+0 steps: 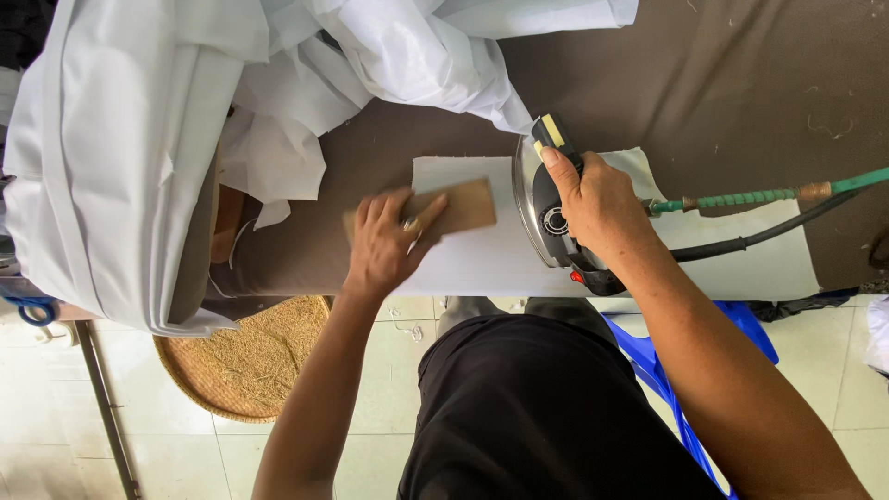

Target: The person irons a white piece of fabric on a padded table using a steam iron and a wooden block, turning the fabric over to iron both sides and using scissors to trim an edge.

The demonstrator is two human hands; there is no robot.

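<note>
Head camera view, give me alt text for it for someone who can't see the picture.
Seen from above, a person's right hand grips an iron on a white fabric piece, while the left hand presses a brown cardboard piece flat on it. White cloth is heaped at left on the brown table.

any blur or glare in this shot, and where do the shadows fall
Head view: even, soft daylight, no harsh glare; only a faint sheen on the iron soleplate. Left hand and right hand look sharp. Soft shadows under the white fabric pile. Straight edges bow slightly near the corners.
</note>
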